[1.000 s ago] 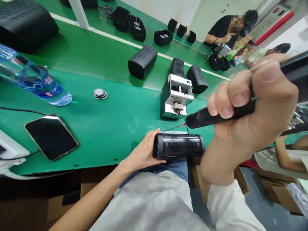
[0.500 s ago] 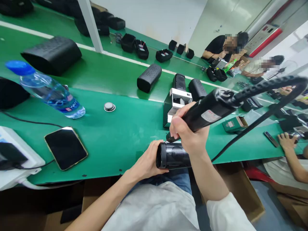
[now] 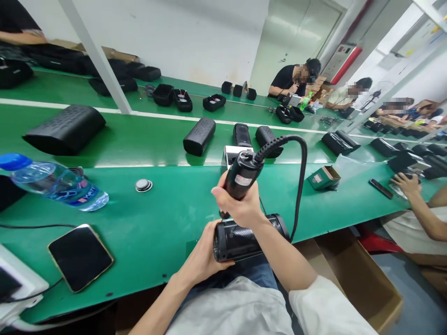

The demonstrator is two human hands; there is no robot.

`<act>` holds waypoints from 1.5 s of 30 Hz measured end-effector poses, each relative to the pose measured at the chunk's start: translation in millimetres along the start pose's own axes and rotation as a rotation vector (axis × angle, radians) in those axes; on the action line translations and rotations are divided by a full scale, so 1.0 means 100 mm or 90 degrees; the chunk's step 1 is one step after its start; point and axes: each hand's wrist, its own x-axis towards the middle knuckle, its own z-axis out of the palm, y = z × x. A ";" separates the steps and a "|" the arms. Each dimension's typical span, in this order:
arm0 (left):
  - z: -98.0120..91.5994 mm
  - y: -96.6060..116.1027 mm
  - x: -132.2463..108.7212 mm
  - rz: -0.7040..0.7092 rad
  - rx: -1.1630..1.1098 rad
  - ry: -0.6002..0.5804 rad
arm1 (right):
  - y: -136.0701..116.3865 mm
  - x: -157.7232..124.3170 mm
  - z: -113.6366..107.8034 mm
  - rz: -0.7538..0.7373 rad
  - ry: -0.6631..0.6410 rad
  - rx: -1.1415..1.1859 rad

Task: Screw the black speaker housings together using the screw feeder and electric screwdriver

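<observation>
So — left hand [image 3: 205,255] on casing [image 3: 230,242], right hand [image 3: 242,204] gripping screwdriver [image 3: 241,176]

The speaker body [image 3: 233,238], a black rounded tube with perforated mesh, lies on its side, at five o'clock from the middle of the view, its length running nearly from nine to three. The black electric screwdriver [image 3: 243,173], with pale label, stands tilted, its cable end leaning toward one o'clock.

One view only, head-worn, facing forward and down!
Close above left hand [image 3: 200,256] and right hand [image 3: 242,202], out over green bench [image 3: 167,232] to white wall [image 3: 195,46].
</observation>
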 end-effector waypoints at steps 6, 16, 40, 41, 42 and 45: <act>-0.01 -0.01 0.01 0.005 0.029 -0.009 | 0.03 -0.06 0.00 -0.005 -0.008 0.005; -0.01 0.00 -0.02 0.037 0.094 -0.024 | -0.70 0.23 -0.33 -0.313 0.152 -0.028; -0.04 0.04 0.00 0.013 0.096 -0.032 | -0.15 0.66 -0.86 -0.217 0.238 -0.293; -0.04 0.04 0.00 0.017 0.095 -0.031 | -0.16 0.62 -0.84 -0.214 0.238 -0.267; -0.04 0.04 0.00 0.019 0.093 -0.031 | -0.18 0.58 -0.82 -0.213 0.237 -0.244; -0.04 0.05 0.00 0.016 0.086 -0.035 | -0.33 0.43 -0.74 -0.214 0.223 -0.193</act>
